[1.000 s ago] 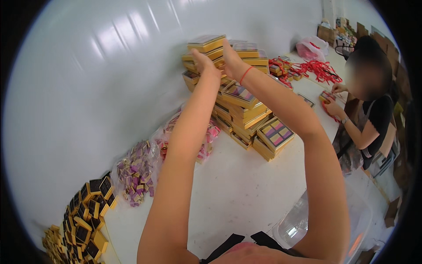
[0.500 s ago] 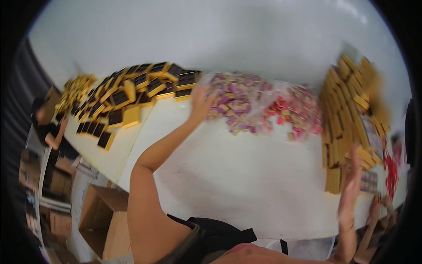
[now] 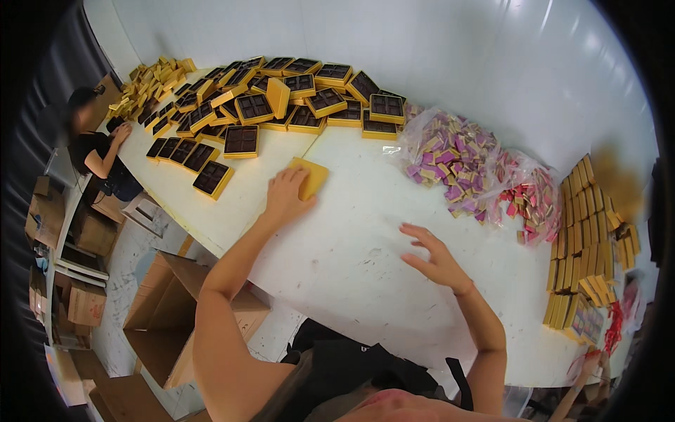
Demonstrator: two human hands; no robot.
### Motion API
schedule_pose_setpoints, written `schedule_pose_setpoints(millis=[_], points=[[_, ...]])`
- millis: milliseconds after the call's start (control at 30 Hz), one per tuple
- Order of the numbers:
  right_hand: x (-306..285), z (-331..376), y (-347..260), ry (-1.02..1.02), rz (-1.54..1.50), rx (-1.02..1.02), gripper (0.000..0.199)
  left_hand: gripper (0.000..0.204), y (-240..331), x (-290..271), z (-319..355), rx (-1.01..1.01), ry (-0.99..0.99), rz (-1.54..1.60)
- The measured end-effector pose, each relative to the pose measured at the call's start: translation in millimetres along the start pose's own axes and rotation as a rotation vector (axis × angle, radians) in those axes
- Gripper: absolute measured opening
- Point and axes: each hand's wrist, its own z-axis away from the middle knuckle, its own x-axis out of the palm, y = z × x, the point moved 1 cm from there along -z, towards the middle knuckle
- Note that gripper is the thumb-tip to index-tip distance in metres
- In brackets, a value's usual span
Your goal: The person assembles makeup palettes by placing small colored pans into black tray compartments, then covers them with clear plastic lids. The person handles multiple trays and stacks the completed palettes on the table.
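Observation:
My left hand (image 3: 285,197) reaches out over the white table (image 3: 351,253) and grips the near edge of a flat yellow box (image 3: 313,176) lying on it. My right hand (image 3: 432,257) hovers low over the table nearer to me, fingers spread, holding nothing. Beyond the yellow box lie several open yellow boxes with dark trays (image 3: 253,109). Two clear bags of purple and pink wrapped sweets (image 3: 457,162) sit at the back right.
Stacked closed yellow boxes (image 3: 587,246) stand along the table's right end. A heap of small yellow pieces (image 3: 151,77) lies at the far left, where another person (image 3: 95,144) works. Open cardboard cartons (image 3: 165,316) stand on the floor left of me.
The view swung from the stacked boxes on the right toward the left. My left hand moved from the sweets bags to the flat yellow box. My right hand came in over the table.

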Motion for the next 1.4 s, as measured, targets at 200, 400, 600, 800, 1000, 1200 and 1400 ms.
schedule_pose_setpoints(millis=[200,400,600,800,1000,1200,1400], points=[[55,-63,-34,0.069,0.635,-0.387,0.108,0.053,43,-8,37,-0.455,-0.919,2.012],[56,-21,-11,0.032,0.446,-0.127,0.103,0.036,2,35,6,-0.224,-0.307,1.027],[20,88,19,0.565,0.752,0.208,0.102,0.079,-159,-15,-48,-0.295,0.549,-0.368],[3,149,15,0.572,0.768,0.241,0.110,0.049,-106,22,-14,-0.123,0.271,-0.280],[-24,128,9,0.204,0.546,0.181,0.112,0.031,19,21,76,0.155,0.142,0.004],[-30,146,18,0.251,0.593,0.156,0.076,0.041,140,41,127,0.430,0.010,0.361],[-14,158,0,0.460,0.817,0.369,0.063,0.032,181,53,139,0.444,0.000,0.489]])
